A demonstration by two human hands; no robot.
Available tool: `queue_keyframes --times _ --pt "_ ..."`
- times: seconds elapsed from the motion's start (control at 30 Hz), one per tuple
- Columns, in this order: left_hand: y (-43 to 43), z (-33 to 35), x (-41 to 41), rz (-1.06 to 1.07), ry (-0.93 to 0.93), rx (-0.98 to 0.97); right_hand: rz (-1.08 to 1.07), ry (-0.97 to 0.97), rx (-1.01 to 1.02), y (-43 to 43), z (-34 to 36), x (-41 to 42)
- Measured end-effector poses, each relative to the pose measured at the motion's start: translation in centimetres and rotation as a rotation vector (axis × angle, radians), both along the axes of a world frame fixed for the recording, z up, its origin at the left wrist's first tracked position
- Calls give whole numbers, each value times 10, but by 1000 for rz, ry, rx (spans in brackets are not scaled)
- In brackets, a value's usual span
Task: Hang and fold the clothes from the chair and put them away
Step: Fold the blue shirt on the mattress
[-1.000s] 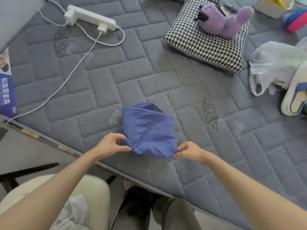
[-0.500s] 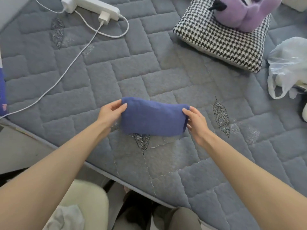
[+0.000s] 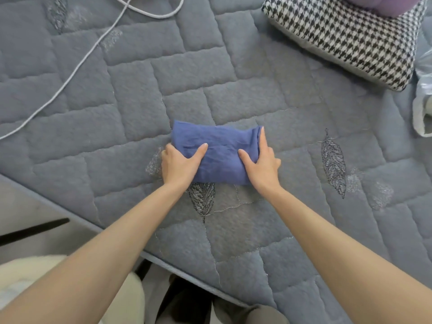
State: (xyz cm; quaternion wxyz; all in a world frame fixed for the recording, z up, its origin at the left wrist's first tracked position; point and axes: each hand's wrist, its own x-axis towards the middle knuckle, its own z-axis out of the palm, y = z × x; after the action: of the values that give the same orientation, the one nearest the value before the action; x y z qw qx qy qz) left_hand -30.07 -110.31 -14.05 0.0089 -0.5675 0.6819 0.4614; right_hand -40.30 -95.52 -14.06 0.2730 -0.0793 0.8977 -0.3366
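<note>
A folded blue garment (image 3: 219, 150) lies on the grey quilted mattress (image 3: 233, 73), close to its near edge. My left hand (image 3: 178, 163) holds the garment's left end, thumb on top and fingers wrapped round the side. My right hand (image 3: 263, 160) holds the right end, thumb on the cloth and forefinger straight along the end fold. The cream chair (image 3: 131, 293) shows at the bottom left, partly hidden by my left forearm.
A white cable (image 3: 77, 66) runs across the mattress's upper left. A houndstooth cushion (image 3: 346, 36) with a purple plush toy (image 3: 383, 5) sits at the top right, a plastic bag (image 3: 423, 106) at the right edge. The mattress edge (image 3: 70, 213) runs diagonally at lower left.
The blue garment was folded over into a narrower bundle and moved farther onto the mattress. Both hands shifted from its near corners to its two ends, thumbs now on top.
</note>
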Motion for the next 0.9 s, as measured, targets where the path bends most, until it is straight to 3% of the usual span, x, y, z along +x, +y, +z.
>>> queue_keyframes --times 0.1,0.23,0.4,0.6,0.9 --pt "-6 -7 0 50 -18 27 -22 13 51 -2 -5 1" --pt "-15 -10 13 30 159 92 -166 -115 -36 -1 0 -10" --pt "-24 24 28 84 364 122 -176 -53 -223 -19 42 -12" --pt "-52 116 61 172 545 39 -73 -11 -449 -50 138 9" --pt "-55 271 159 383 691 -247 245 -16 -674 -101 284 67"
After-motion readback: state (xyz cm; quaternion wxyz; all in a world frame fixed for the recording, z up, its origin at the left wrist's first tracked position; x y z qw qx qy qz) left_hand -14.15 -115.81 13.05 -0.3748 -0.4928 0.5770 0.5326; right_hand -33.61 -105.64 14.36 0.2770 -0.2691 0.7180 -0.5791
